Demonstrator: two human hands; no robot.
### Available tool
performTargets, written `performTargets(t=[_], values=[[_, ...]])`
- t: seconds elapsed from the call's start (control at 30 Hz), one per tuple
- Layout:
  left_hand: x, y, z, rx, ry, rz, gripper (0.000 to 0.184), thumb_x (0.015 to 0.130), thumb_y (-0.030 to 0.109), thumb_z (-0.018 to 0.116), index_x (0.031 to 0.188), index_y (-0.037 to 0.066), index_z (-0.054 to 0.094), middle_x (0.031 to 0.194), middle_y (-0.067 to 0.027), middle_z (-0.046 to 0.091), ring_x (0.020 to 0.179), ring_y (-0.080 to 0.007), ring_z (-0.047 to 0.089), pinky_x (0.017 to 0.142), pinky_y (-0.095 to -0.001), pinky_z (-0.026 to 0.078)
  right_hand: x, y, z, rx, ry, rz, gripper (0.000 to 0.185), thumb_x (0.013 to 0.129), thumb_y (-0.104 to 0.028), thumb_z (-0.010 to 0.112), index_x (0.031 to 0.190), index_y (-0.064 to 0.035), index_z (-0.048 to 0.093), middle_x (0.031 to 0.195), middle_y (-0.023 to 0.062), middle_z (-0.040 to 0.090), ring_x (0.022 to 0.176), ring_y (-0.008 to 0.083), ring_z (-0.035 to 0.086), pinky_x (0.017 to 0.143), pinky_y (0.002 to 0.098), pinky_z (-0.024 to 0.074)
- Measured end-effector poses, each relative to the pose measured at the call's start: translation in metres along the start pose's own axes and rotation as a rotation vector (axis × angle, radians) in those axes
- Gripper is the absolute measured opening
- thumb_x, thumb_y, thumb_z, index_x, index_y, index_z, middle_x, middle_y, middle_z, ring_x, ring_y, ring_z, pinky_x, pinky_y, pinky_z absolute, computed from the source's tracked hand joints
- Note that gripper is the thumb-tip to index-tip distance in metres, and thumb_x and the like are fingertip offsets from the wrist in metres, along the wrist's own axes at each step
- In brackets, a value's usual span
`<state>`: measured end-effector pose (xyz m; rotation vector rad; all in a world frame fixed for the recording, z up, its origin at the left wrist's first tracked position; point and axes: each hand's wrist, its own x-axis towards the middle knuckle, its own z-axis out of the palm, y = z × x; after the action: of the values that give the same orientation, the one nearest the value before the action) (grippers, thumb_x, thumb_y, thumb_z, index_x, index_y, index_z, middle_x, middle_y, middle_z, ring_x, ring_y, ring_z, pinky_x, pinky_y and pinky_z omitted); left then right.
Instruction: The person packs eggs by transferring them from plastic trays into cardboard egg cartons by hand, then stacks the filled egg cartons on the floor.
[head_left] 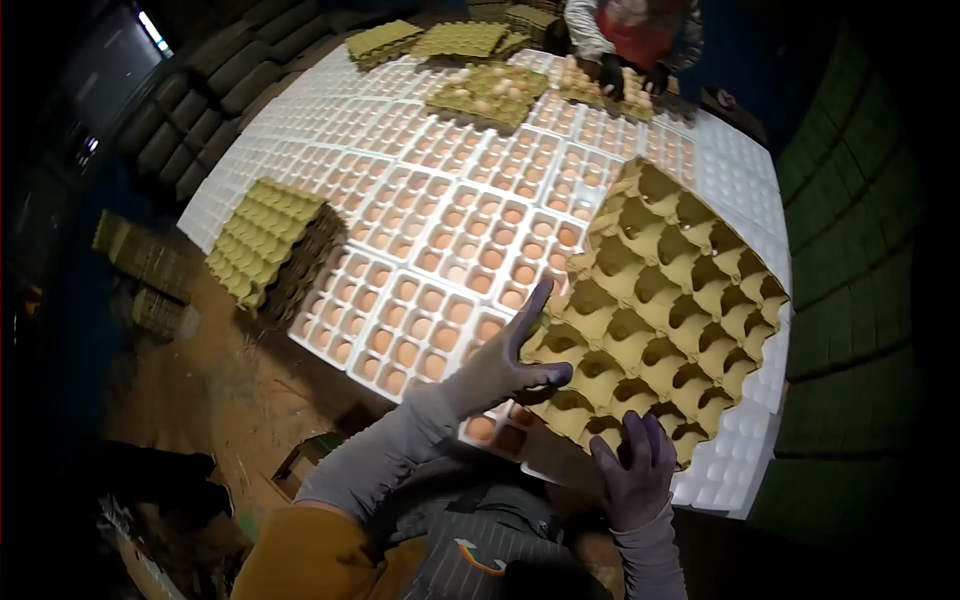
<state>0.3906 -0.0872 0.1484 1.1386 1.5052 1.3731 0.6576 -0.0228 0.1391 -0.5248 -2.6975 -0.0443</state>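
A yellowish cardboard egg tray [660,320], with no eggs showing in its cups, is tilted above the right side of the table. My left hand [510,355], in a purple-grey glove, grips its left edge with thumb and forefinger spread along it. At the near edge, my right hand [637,465], gloved alike, holds on with bent fingers over the rim. White foam packs [415,340] filled with brown eggs lie beneath and to the left. Part of the pack [482,430] nearest my body is hidden by the tray and my left arm.
A stack of egg trays [270,240] stands at the table's left edge. Farther back lie a tray with eggs [490,95] and more tray stacks [455,40]. Across the table, another person's dark-gloved hands [628,78] are at an egg-filled tray. Green stacked blocks [850,260] line the right.
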Motion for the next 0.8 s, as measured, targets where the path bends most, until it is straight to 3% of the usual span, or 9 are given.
performTargets(t=[0.13, 0.23, 0.43, 0.53, 0.6, 0.63, 0.7, 0.77, 0.8], values=[[-0.062, 0.004, -0.083, -0.247, 0.406, -0.044, 0.095, 0.084, 0.015, 0.075, 0.158, 0.01, 0.015, 0.163, -0.0148, 0.021, 0.149, -0.0285, 0.022, 0.114, -0.0379, 0.037, 0.065, -0.051, 0.02, 0.022, 0.055, -0.151, 0.033, 0.087, -0.024, 0.064, 0.12, -0.0246, 0.065, 0.144, 0.0164, 0.045, 0.137, 0.0414, 0.033, 0.109, 0.0602, 0.033], [-0.104, 0.016, -0.163, -0.258, 0.921, 0.068, 0.083, 0.09, 0.01, 0.068, 0.158, 0.02, 0.022, 0.158, -0.0187, 0.029, 0.07, -0.0104, 0.061, 0.059, -0.026, 0.057, 0.099, -0.095, 0.03, 0.198, 0.037, -0.013, 0.044, 0.085, -0.025, 0.069, 0.128, -0.0207, 0.063, 0.148, 0.0194, 0.04, 0.142, 0.0435, 0.025, 0.113, 0.062, 0.025], [-0.162, -0.097, -0.358, -0.063, 1.521, 0.128, 0.074, 0.095, 0.007, 0.061, 0.157, 0.006, 0.022, 0.15, -0.0156, 0.043, 0.111, -0.0206, 0.058, 0.097, -0.0304, 0.046, 0.123, -0.146, 0.059, 0.308, -0.069, 0.019, 0.045, 0.082, -0.021, 0.071, 0.126, -0.0201, 0.065, 0.15, 0.0163, 0.038, 0.144, 0.0413, 0.025, 0.115, 0.058, 0.0249], [-0.162, -0.12, -0.36, 0.157, 1.541, -0.326, 0.074, 0.096, 0.011, 0.06, 0.156, -0.002, 0.018, 0.154, -0.0192, 0.037, 0.132, -0.0245, 0.044, 0.11, -0.0322, 0.033, 0.111, -0.151, 0.068, 0.318, -0.094, 0.082, 0.044, 0.083, -0.022, 0.07, 0.126, -0.0189, 0.065, 0.151, 0.0156, 0.038, 0.144, 0.0411, 0.026, 0.116, 0.0572, 0.0252], [-0.18, -0.154, -0.38, 0.654, 1.466, -0.597, 0.072, 0.1, 0.032, 0.054, 0.154, -0.003, 0.021, 0.156, -0.0259, 0.031, 0.139, -0.0335, 0.041, 0.113, -0.0389, 0.034, 0.096, -0.149, 0.074, 0.32, -0.086, 0.131, 0.044, 0.084, -0.023, 0.069, 0.128, -0.0177, 0.064, 0.15, 0.0155, 0.039, 0.142, 0.0412, 0.029, 0.114, 0.058, 0.0272], [-0.203, -0.189, -0.415, 1.207, 1.184, -0.941, 0.066, 0.102, 0.039, 0.048, 0.151, -0.002, 0.032, 0.151, -0.0273, 0.038, 0.133, -0.0391, 0.046, 0.109, -0.0423, 0.038, 0.088, -0.147, 0.078, 0.319, -0.032, 0.138, 0.047, 0.084, -0.023, 0.068, 0.13, -0.0173, 0.06, 0.149, 0.0154, 0.04, 0.14, 0.0417, 0.032, 0.112, 0.0584, 0.0312], [-0.235, -0.249, -0.483, 1.745, 1.03, -0.775, 0.063, 0.102, 0.048, 0.046, 0.133, -0.006, 0.052, 0.126, -0.0277, 0.057, 0.111, -0.0426, 0.058, 0.096, -0.045, 0.048, 0.068, -0.148, 0.077, 0.34, -0.047, 0.213, 0.05, 0.083, -0.024, 0.067, 0.132, -0.0168, 0.058, 0.147, 0.0159, 0.04, 0.138, 0.0425, 0.034, 0.11, 0.0582, 0.0346], [-0.155, -0.153, -0.412, 1.462, 1.357, -0.234, 0.059, 0.103, 0.044, 0.046, 0.141, -0.001, 0.042, 0.139, -0.0232, 0.046, 0.122, -0.0376, 0.051, 0.103, -0.0448, 0.044, 0.034, -0.154, 0.092, 0.415, 0.015, 0.302, 0.062, 0.075, -0.019, 0.071, 0.135, -0.0172, 0.054, 0.149, 0.0163, 0.038, 0.136, 0.0428, 0.036, 0.108, 0.0573, 0.0373], [-0.116, -0.111, -0.367, 1.236, 1.333, 0.037, 0.059, 0.104, 0.042, 0.046, 0.145, 0.002, 0.038, 0.145, -0.0209, 0.041, 0.128, -0.0351, 0.047, 0.107, -0.0447, 0.041, 0.023, -0.156, 0.09, 0.378, 0.078, 0.332, 0.067, 0.072, -0.018, 0.073, 0.135, -0.0172, 0.052, 0.149, 0.0162, 0.038, 0.135, 0.043, 0.038, 0.106, 0.0575, 0.039]])
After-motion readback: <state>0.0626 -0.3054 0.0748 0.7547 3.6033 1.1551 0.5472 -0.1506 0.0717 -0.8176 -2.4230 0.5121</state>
